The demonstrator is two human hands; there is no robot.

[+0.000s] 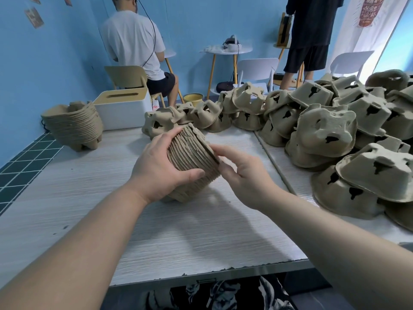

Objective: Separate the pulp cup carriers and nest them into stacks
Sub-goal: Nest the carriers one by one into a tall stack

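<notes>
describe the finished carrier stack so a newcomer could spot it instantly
Start at the white tissue box at the table's far left. Immediately left of it, at the table edge, stands the finished stack. Unlike the loose pile on the right, its carriers are tightly nested, and no hand touches it.

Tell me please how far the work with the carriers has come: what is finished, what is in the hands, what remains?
Done: one nested stack stands at the table's far left, beside the white box. In hand: the left hand grips a second stack, tilted, while the right hand holds its top edge. Left: the big loose pile on the right, so most of the work remains.
</notes>
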